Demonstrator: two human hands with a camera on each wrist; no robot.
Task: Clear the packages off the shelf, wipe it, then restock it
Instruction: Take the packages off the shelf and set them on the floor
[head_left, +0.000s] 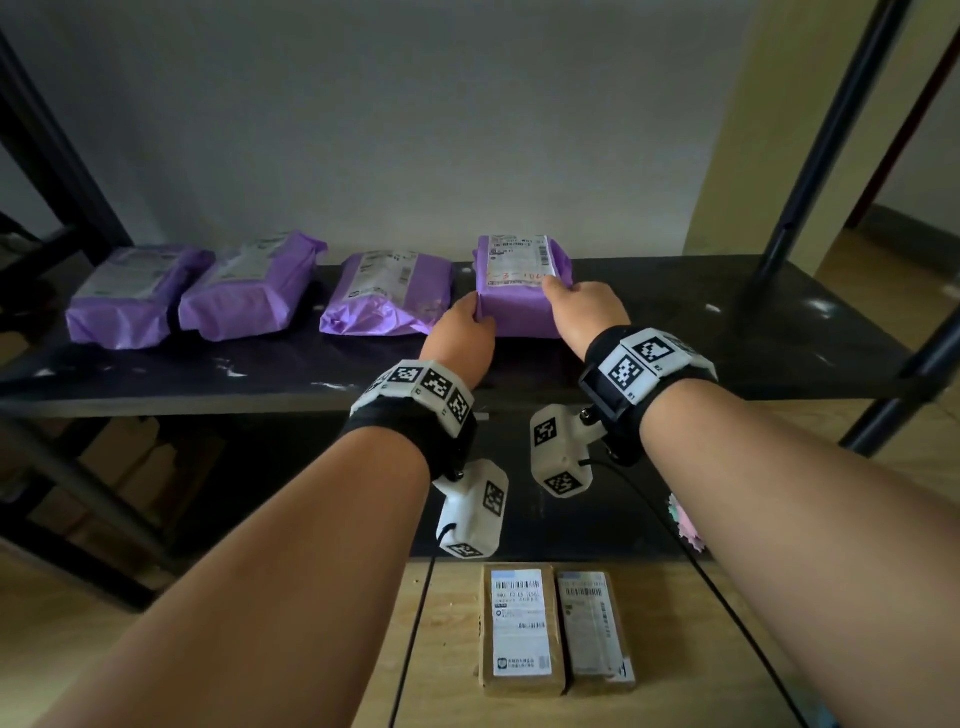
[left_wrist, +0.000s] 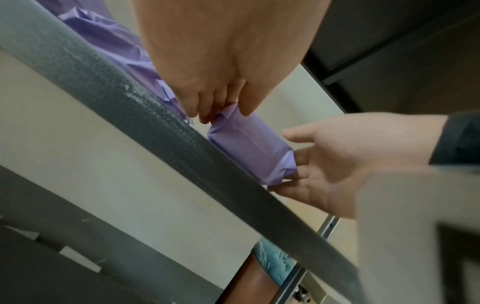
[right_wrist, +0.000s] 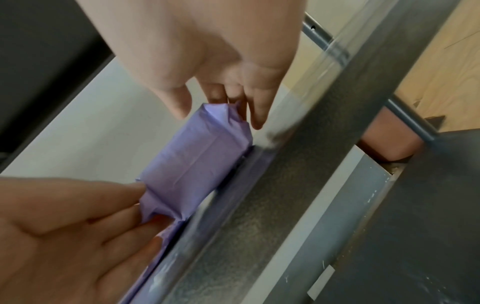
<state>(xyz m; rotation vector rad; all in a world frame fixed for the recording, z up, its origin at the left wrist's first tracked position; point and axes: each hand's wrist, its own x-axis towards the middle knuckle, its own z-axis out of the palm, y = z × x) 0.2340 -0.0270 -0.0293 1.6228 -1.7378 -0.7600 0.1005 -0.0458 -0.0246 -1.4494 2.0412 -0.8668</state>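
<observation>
Four purple plastic-wrapped packages lie in a row on the dark shelf (head_left: 675, 338). The rightmost purple package (head_left: 519, 306) carries a white label, and both hands are on its near corners. My left hand (head_left: 480, 314) pinches the near left corner, thumb on top and fingers under it, as the left wrist view shows (left_wrist: 223, 112). My right hand (head_left: 558, 288) holds the near right corner, thumb on the label and fingers down the side (right_wrist: 221, 117). The package (left_wrist: 249, 142) rests on the shelf, close to its front edge (right_wrist: 298, 185). The other three packages (head_left: 382, 299) (head_left: 249, 291) (head_left: 130, 296) lie to the left, untouched.
Two brown cardboard boxes (head_left: 522, 629) (head_left: 597, 631) with white labels lie on the wooden floor below my arms. A dark shelf post (head_left: 831, 156) rises at the right, another at the left. A pale wall backs the shelf. A lower shelf sits underneath.
</observation>
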